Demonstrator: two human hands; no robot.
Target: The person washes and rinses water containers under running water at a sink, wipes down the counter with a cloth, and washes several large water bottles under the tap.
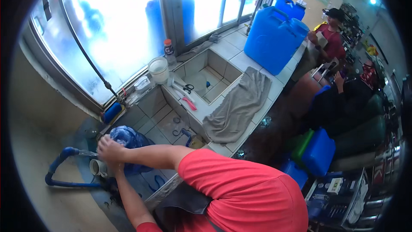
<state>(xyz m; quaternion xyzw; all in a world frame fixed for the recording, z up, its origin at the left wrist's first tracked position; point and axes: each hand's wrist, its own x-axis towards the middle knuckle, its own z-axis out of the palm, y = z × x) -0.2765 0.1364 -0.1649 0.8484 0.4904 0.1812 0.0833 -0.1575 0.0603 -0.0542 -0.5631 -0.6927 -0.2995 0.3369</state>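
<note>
My right hand [108, 149], fingers curled, overlaps my left hand [117, 168] at the lower left, so most of the left is hidden. Whether either one grips something cannot be made out. A stream of water [88, 153] runs from the mouth of a blue pipe [66, 151] toward the hands. Right behind them a round translucent blue water jug [133, 140] stands in the tiled basin [157, 116]; contact with it is unclear. A white pipe fitting [97, 167] is beside my left hand.
A second tiled basin [219, 61] adjoins. On its ledge lie black scissors [188, 87], a pink-handled tool [190, 103] and a grey cloth [238, 106]. A white bucket [158, 70], a bottle [169, 51] and a blue jerrycan [273, 38] stand around it. Two people [333, 42] are beyond.
</note>
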